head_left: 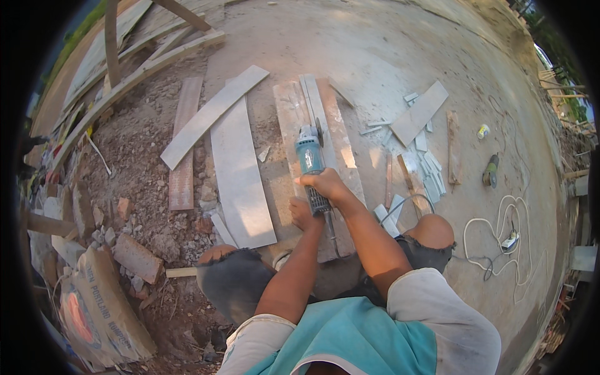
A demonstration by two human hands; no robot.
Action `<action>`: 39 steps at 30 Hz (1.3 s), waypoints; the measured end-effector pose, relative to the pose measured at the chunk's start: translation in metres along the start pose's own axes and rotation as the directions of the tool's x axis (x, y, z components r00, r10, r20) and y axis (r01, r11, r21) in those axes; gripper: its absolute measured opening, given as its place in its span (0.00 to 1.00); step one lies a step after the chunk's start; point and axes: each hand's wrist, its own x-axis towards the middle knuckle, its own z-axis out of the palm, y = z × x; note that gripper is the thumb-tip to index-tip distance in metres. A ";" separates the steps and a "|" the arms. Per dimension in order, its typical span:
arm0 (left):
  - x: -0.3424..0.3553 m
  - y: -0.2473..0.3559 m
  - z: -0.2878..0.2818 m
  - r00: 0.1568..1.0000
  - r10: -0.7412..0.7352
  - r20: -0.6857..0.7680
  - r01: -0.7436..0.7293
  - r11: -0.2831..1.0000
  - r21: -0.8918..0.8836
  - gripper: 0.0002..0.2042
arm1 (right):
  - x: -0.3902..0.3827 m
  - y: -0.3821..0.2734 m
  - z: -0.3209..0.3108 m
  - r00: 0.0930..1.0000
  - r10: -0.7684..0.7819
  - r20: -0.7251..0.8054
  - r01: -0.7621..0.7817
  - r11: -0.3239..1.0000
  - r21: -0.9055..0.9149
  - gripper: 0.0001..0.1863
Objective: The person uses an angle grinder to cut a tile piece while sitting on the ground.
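A teal and grey angle grinder [309,156] lies lengthwise in front of me, its disc edge-on at the far end. My right hand [331,185] wraps round its body from the right. Close against its rear end is my left hand [304,214], fingers curled and partly hidden. Under the disc, a long pale tile strip [331,119] lies on a dusty wooden board [289,119]. The disc meets the strip near its left edge; whether it is spinning I cannot tell. A dark cord [332,232] runs back from the grinder towards my lap.
Long pale tiles [237,169] lie left of the board, one crossing another. Tile offcuts [431,172] and a second grinder [491,170] are to the right, near a looped white extension cord [473,240]. Rubble, bricks [139,258] and a paper sack [103,309] are at left.
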 end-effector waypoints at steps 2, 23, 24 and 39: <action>0.001 0.000 0.000 1.000 -0.007 -0.003 0.007 1.000 -0.001 0.28 | 0.001 -0.001 0.000 1.000 0.018 0.006 -0.018 1.000 -0.011 0.18; 0.118 0.152 -0.042 0.918 0.385 0.097 -0.372 0.919 -0.133 0.25 | -0.077 -0.063 -0.158 0.979 -0.099 -0.178 0.089 0.994 -0.067 0.16; 0.121 0.168 -0.040 0.927 0.351 0.129 -0.345 0.936 -0.064 0.26 | -0.078 -0.062 -0.165 0.976 -0.102 -0.191 0.093 0.994 -0.055 0.16; 0.135 0.193 -0.010 0.947 0.294 0.132 -0.314 0.933 0.178 0.36 | -0.078 -0.040 -0.205 0.968 -0.125 -0.218 0.161 0.974 0.158 0.16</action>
